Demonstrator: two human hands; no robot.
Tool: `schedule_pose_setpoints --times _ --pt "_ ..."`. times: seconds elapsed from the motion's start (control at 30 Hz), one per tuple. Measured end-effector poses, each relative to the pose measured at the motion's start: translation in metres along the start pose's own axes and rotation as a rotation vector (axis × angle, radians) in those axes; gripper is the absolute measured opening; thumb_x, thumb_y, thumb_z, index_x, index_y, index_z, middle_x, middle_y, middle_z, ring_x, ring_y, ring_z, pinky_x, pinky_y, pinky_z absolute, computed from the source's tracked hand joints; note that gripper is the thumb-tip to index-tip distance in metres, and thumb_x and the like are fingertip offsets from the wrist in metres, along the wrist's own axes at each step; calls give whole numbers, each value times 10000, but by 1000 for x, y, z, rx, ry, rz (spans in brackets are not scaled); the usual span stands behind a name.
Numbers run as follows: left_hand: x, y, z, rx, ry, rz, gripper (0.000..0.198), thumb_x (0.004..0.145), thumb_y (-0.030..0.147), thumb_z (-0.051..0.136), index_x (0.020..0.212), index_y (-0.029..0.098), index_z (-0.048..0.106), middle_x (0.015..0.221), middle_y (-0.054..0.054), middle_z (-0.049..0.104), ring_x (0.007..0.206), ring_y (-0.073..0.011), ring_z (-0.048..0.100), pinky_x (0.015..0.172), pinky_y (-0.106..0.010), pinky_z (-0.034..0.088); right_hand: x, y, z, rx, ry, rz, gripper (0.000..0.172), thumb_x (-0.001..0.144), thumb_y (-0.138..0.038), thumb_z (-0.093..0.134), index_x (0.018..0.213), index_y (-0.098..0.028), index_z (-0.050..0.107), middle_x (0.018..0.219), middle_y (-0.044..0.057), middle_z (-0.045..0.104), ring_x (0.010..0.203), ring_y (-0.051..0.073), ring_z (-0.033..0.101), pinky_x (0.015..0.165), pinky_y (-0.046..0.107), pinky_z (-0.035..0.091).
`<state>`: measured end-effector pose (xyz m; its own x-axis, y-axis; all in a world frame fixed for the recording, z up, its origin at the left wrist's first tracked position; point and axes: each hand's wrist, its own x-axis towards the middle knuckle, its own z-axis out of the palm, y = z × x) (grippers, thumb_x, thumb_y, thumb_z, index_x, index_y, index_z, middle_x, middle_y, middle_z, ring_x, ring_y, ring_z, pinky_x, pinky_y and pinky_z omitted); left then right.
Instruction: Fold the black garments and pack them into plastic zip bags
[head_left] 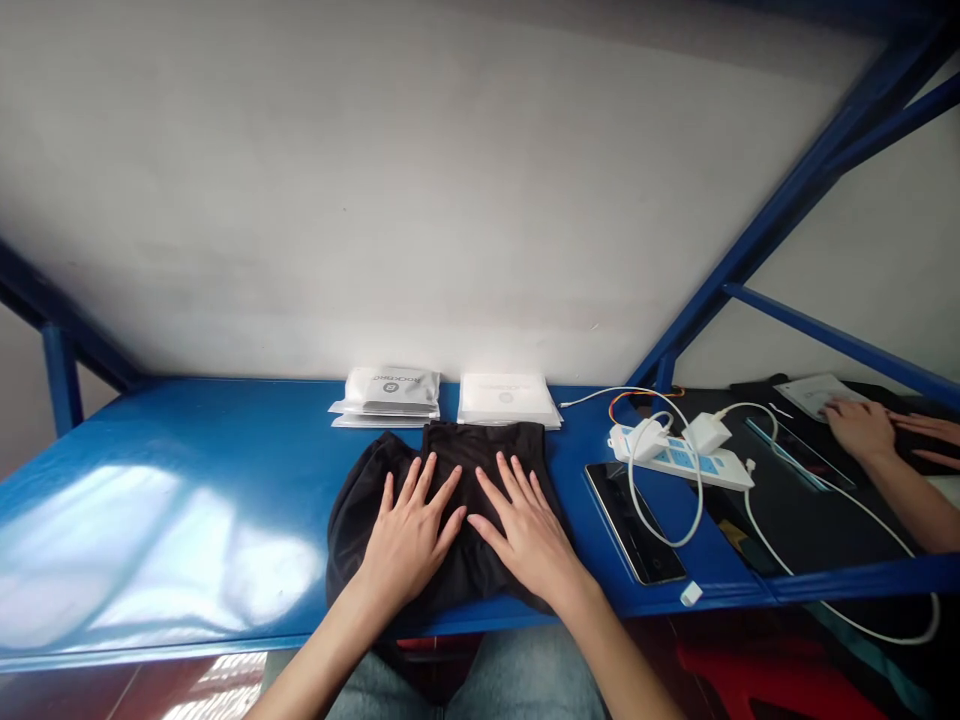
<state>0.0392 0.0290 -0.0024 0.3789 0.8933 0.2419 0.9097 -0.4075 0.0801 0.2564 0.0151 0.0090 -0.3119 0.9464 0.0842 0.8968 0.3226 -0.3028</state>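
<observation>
A piece of black cloth (461,515) lies spread on the blue table, close to its front edge. Its exact kind is hard to make out. My left hand (409,535) rests flat on the left half of the cloth, fingers spread. On the right half, my right hand (529,530) also lies palm down with its fingers apart. Just behind the cloth stand two piles of packets: a left pile of printed plastic packets (394,388) and a right pile of white packets (504,392).
To the right are a black phone (626,520), a white power strip (712,465) with chargers, looping white cables and a small white piece (691,594). A co-worker's hand (862,430) touches a packet on black fabric. Blue metal bars (780,230) frame the table (247,430).
</observation>
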Motion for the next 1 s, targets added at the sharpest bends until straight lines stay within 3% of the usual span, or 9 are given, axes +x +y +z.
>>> schedule_pose_setpoints --times 0.23,0.37,0.43,0.53,0.63,0.7,0.8,1.0 --pt "-4 0 7 -74 -11 -8 576 1012 476 523 1571 423 397 1686 -37 308 1543 -375 304 1194 -666 312 -18 34 1 80 23 61 550 1070 -532 385 1595 -371 357 1711 39 250 1580 281 224 1260 569 258" --pt "-4 -2 9 -103 4 -1 578 1008 479 527 1570 415 406 1688 -38 307 1538 -386 310 1191 -670 313 -48 83 -19 152 131 205 548 1059 -496 382 1579 -324 399 1705 57 279 1588 291 199 1241 518 318" --pt "-4 -2 10 -102 10 0 577 1010 475 525 1571 413 404 1690 -39 302 1538 -384 311 1190 -665 317 -71 113 -35 91 133 376 623 995 -530 469 1567 -289 413 1624 121 393 1532 345 325 1205 529 362" --pt "-5 -2 10 -92 11 -2 574 1014 468 521 1572 412 401 1692 -41 298 1544 -379 301 1191 -662 313 -97 156 -61 117 -76 700 882 839 -625 630 1577 -231 347 1371 175 573 1290 378 586 1031 491 517" --pt "-5 -2 10 -90 10 -2 572 1015 474 518 1571 412 402 1694 -40 294 1547 -378 291 1192 -662 310 -101 181 -80 263 -326 728 982 711 -607 742 1513 -194 352 1192 137 633 1113 330 666 930 411 549" --pt "-6 -2 9 -88 7 -1 569 1018 476 513 1572 410 401 1695 -41 290 1547 -372 295 1196 -655 309 -94 188 -85 319 -418 718 969 637 -540 799 1439 -205 372 1091 96 646 1044 309 672 888 387 549" --pt "-7 -1 8 -84 0 -6 565 1024 474 503 1575 406 398 1695 -47 291 1546 -364 302 1197 -647 315 -85 189 -89 374 -468 786 953 562 -463 831 1366 -240 372 1026 65 627 1005 304 668 818 375 554" --pt "-8 -1 8 -95 14 -9 556 1023 475 507 1567 404 414 1690 -46 308 1548 -357 299 1206 -633 309 -88 185 -94 464 -475 794 912 549 -456 809 1334 -310 368 1040 32 583 884 252 670 725 346 558"
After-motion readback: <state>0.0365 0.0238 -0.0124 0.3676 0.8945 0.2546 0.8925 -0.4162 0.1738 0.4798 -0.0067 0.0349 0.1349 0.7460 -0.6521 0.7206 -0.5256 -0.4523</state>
